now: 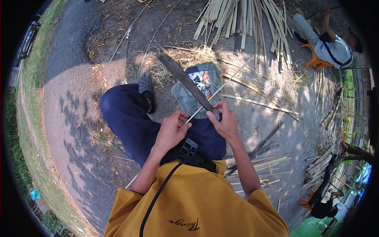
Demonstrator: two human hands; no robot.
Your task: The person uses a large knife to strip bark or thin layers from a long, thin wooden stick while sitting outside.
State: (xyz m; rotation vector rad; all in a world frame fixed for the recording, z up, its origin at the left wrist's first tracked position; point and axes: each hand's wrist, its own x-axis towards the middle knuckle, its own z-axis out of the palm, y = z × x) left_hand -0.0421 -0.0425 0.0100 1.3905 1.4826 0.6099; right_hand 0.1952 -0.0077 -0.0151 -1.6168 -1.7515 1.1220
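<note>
A thin pale strip of split bamboo (233,78) runs slantwise across my lap, from under my left forearm up to the far right. My left hand (170,131) pinches it between thumb and fingers. Crossing the strip is a long dark machete-like blade (179,75), its broad end pointing far left. My right hand (226,123) closes round the blade's near end, where the grip is mostly hidden, with thumb and forefinger against the strip. Beneath them a camouflage cloth (182,98) with a printed patch covers my leg.
Bundles of split strips (237,19) lie on the ground ahead, with curly shavings (197,55) nearer. More strips (260,166) and a dark curved piece (268,136) are at my right. Two other people (335,47) sit on orange stools to the right. Grass (29,130) borders the left.
</note>
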